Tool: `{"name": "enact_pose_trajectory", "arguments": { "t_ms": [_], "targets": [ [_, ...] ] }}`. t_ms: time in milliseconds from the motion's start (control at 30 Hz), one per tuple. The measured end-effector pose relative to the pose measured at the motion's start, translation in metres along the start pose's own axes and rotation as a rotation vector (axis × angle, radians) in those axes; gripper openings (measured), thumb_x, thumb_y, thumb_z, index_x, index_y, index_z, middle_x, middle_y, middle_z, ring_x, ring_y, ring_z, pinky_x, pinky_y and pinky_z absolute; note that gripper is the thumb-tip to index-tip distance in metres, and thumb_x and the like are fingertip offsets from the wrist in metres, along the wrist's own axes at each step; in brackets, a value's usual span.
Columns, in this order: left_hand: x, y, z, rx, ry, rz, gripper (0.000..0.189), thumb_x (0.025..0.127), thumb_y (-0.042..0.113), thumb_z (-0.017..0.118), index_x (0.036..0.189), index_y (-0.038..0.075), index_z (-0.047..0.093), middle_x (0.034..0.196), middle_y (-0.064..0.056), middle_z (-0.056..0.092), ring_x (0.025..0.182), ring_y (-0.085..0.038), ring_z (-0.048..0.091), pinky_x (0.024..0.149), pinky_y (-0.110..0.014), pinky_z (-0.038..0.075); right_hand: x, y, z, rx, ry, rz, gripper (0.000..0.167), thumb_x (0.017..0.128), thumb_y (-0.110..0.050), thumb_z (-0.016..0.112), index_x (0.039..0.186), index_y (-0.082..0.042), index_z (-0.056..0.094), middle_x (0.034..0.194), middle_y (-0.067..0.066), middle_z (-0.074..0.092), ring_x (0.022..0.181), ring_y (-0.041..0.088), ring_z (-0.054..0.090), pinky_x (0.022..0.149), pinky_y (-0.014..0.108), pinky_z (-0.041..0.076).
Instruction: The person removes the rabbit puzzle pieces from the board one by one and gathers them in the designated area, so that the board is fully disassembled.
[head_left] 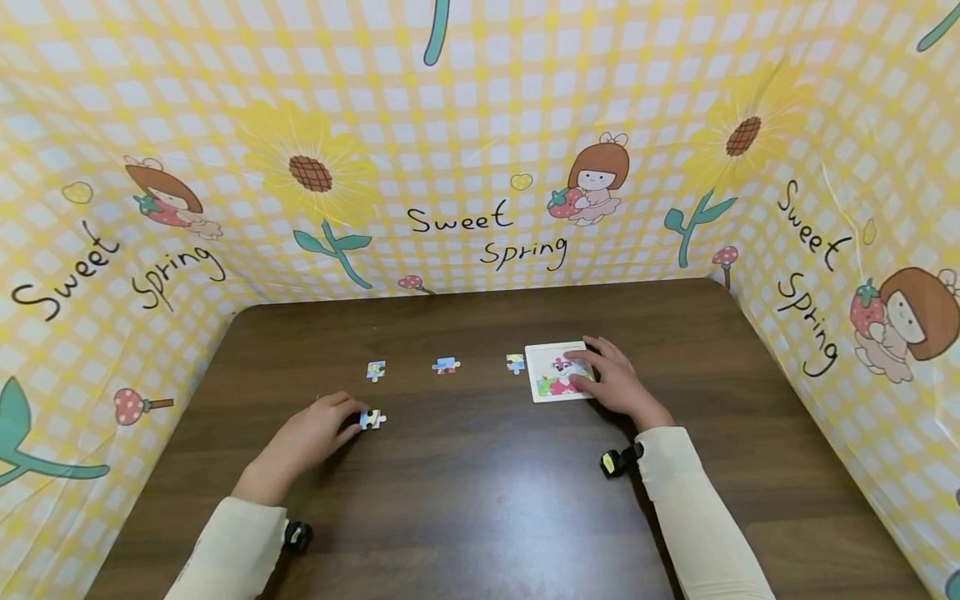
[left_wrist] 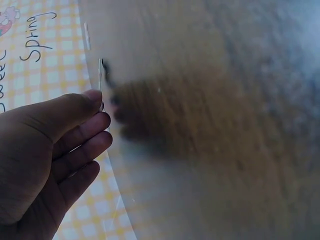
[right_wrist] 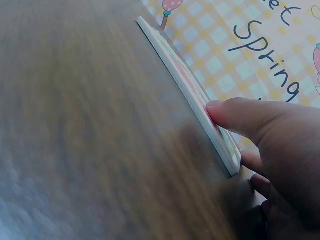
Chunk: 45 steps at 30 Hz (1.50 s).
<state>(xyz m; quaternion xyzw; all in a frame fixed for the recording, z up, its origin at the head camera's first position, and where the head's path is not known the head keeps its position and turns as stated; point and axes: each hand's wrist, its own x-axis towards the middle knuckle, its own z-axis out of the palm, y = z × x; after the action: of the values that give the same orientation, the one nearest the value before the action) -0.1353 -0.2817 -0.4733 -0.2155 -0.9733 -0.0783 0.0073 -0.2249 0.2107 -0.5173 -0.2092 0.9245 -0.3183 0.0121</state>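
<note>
My left hand pinches a jigsaw piece between thumb and fingers, close over the table at the left. Edge-on in the left wrist view, the same piece shows as a thin line beyond the thumb. At the right, my right hand holds a white-framed jigsaw board by its right side, thumb and a finger on the picture of a pink animal figure. In the right wrist view the board lies flat, with the thumb on its top and other fingers past the edge.
Three loose jigsaw pieces lie in a row: one at the left, one in the middle and one close beside the board. A yellow checked cloth walls the brown table at the back and both sides.
</note>
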Motion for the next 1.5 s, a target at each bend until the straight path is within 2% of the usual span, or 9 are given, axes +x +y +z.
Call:
{"name": "enact_pose_trajectory", "arguments": {
  "t_ms": [267,767,1200,1333,1500],
  "targets": [
    [-0.001,-0.002,0.003,-0.001,0.014,0.016,0.026,0.089,0.019,0.073,0.112,0.009,0.069,0.106,-0.006,0.063,0.098,-0.026,0.064,0.078,-0.045,0.054,0.0,0.001,0.0,0.0,0.008,0.0,0.043,0.094,-0.031,0.065,0.134,-0.017,0.059,0.154,0.017,0.03,0.144,0.041,0.013,0.108,0.067,0.012],
    [-0.005,0.001,0.003,-0.002,0.016,-0.012,0.025,0.088,0.016,0.074,0.112,0.008,0.07,0.106,-0.006,0.063,0.095,-0.026,0.064,0.072,-0.043,0.055,0.0,0.0,0.002,-0.007,0.005,0.008,0.044,0.094,-0.031,0.066,0.135,-0.017,0.059,0.155,0.017,0.03,0.144,0.041,0.013,0.108,0.066,0.012],
    [-0.007,0.001,0.004,0.013,0.015,-0.01,0.028,0.088,0.019,0.073,0.114,0.008,0.069,0.11,-0.007,0.063,0.098,-0.026,0.064,0.074,-0.044,0.055,-0.001,0.0,0.003,0.006,0.002,0.007,0.044,0.094,-0.032,0.065,0.135,-0.018,0.059,0.155,0.016,0.029,0.144,0.04,0.012,0.108,0.066,0.012],
    [-0.002,0.008,-0.003,0.017,0.028,-0.021,0.029,0.09,0.02,0.071,0.116,0.008,0.069,0.111,-0.008,0.062,0.101,-0.028,0.062,0.077,-0.047,0.054,-0.001,0.001,0.003,0.008,0.004,-0.004,0.044,0.094,-0.032,0.065,0.135,-0.016,0.059,0.155,0.017,0.029,0.144,0.042,0.013,0.108,0.067,0.012],
    [0.02,0.035,-0.02,-0.011,0.081,-0.016,0.034,0.093,0.024,0.067,0.122,0.007,0.066,0.121,-0.012,0.061,0.112,-0.033,0.058,0.086,-0.051,0.05,0.0,0.003,0.003,0.011,0.012,-0.011,0.043,0.095,-0.032,0.064,0.135,-0.017,0.058,0.155,0.017,0.029,0.144,0.042,0.013,0.108,0.067,0.011]
  ]
}}
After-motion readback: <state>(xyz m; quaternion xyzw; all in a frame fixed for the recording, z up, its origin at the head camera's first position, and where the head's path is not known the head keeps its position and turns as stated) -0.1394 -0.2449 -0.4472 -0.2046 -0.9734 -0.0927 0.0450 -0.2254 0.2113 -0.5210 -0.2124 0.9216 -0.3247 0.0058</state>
